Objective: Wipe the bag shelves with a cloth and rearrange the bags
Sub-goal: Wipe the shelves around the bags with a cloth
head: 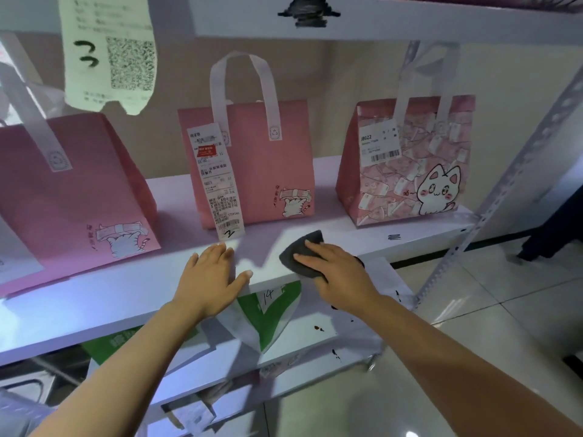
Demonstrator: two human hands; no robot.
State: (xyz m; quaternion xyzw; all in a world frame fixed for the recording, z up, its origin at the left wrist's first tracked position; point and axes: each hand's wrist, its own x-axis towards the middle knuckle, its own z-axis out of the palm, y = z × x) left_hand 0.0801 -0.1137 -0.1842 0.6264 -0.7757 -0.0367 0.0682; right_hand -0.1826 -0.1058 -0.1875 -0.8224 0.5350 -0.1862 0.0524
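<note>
My right hand [334, 272] presses a dark grey cloth [303, 252] flat against the near edge of the white shelf [356, 244], fingers [310, 247] stretched over the top and the thumb seemingly tucked under the cloth's near edge, so I have it pinched as well as pressed. My left hand [211, 279] lies open just left of it, palm down on the shelf's front lip, holding nothing.

Three bags stand further back on this shelf: a pink bag [72, 197] on the left, a pink bag with a long receipt [252, 165] in the middle, and a cat-print bag [407, 159] on the right.

The receipt [220, 184] hangs down the middle bag's front and its loose end lies on the shelf just beyond my left fingertips. If I sweep the cloth left or far, I judge it could catch that paper tail and tear it or drag the bag. These bags look light and tall, so a nudge at the base may tip one. The strip under them stays unwiped until I shift them.
</note>
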